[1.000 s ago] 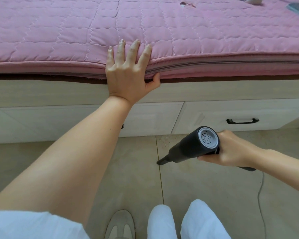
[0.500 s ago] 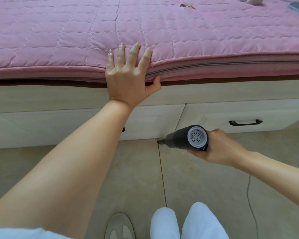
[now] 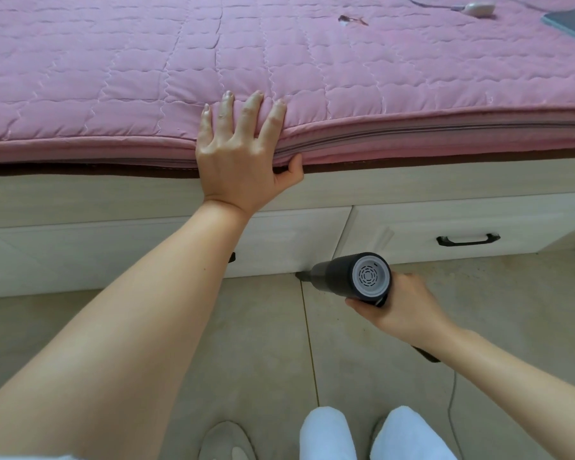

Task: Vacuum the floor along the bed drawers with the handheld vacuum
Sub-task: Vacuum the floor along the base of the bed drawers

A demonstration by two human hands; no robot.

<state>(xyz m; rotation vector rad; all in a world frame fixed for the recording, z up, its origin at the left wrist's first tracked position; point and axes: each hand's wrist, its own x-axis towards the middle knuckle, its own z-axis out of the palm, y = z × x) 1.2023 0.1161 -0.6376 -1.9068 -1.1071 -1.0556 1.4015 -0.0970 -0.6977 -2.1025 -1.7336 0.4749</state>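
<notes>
Since a second ago the vacuum [image 3: 349,277] has swung from the open floor, nozzle then aimed left and down, to the base of the drawers, with the right hand [image 3: 399,310] moving far and slightly up with it. Left hand [image 3: 243,154] barely shifted.

Now the nozzle tip sits at or just beside the seam where the floor [image 3: 263,343] meets the left drawer [image 3: 279,240], near the gap between that and the right drawer [image 3: 445,227]. Whether the tip touches the floor can't be told. Long axis of the vacuum runs from the near-right grey rear cap to the far-left nozzle, roughly slanting toward the drawer fronts.

Right fingers are curled round the handle under the body, clamped on it; most are hidden behind the barrel. Left fingers are spread flat on the pink mattress [image 3: 279,61], thumb hooked under its edge, bracing, holding nothing.

Right hand is the one doing the job; left is well apart, up on the bed.

Judgement: sweep along the seam looks just begun. Room is open to the right along the drawer base toward the black handle [image 3: 468,240]; to the left the left forearm crosses the view and hides part of that drawer. A thin cord [image 3: 452,403] trails on the near-right floor, could snag. A shoe [image 3: 226,439] and white-trousered knees [image 3: 326,433] sit near, clear of the seam.
</notes>
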